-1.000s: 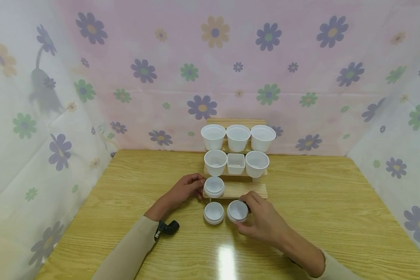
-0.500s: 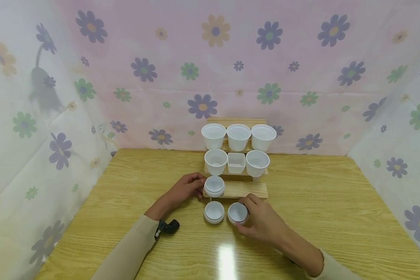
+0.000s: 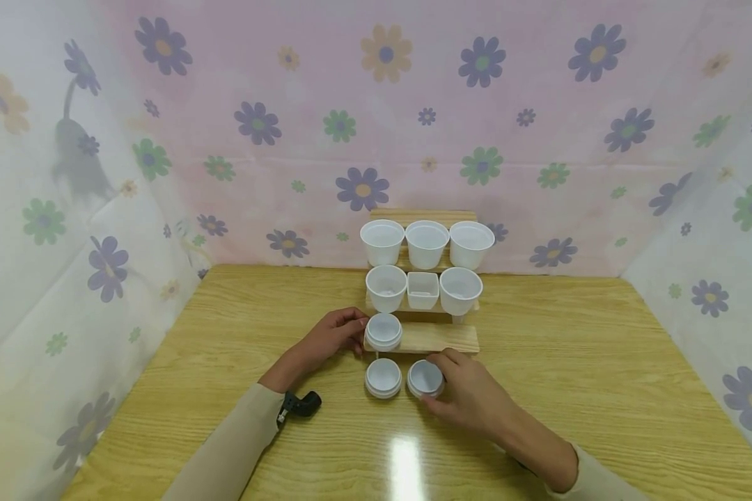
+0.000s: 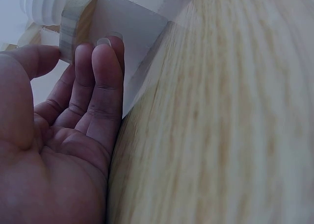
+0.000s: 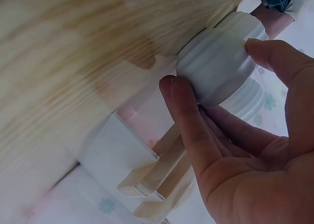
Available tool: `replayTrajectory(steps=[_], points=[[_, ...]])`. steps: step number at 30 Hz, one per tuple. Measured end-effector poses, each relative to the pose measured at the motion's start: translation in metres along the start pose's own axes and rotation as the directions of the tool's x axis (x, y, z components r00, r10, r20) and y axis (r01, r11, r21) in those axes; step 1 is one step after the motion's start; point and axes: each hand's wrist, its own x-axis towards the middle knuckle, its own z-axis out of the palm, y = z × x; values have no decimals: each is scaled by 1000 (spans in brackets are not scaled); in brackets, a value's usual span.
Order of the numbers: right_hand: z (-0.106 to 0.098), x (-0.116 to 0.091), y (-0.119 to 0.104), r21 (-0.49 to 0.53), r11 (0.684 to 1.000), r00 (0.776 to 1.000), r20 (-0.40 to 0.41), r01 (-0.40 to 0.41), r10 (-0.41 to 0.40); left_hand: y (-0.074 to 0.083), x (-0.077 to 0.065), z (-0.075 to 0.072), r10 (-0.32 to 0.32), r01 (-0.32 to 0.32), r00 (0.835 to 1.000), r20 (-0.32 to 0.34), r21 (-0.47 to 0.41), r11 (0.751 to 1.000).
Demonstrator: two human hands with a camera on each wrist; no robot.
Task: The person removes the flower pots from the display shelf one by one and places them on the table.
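The white jar is pinched between the thumb and fingers of the right hand, just right of lower centre in the head view. A second jar is seen close on its left. Above that, a third jar is borne by the wooden shelf, whose left end is touched by the left hand; whether it is gripped cannot be told.

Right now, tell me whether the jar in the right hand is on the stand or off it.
Off: the right hand grips the jar in front of the stand, apart from its lowest shelf.
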Motion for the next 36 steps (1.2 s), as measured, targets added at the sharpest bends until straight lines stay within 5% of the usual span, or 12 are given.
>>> replayTrajectory(steps=[26,36], points=[[0,-1,-2,-85,996,998,-60,-1,-4,-1,0,0,-8,9,1000,-10,14,1000],[-4,2,-2,-95,995,983,-174,41,-57,1,0,0,-5,5,1000,-6,14,1000]])
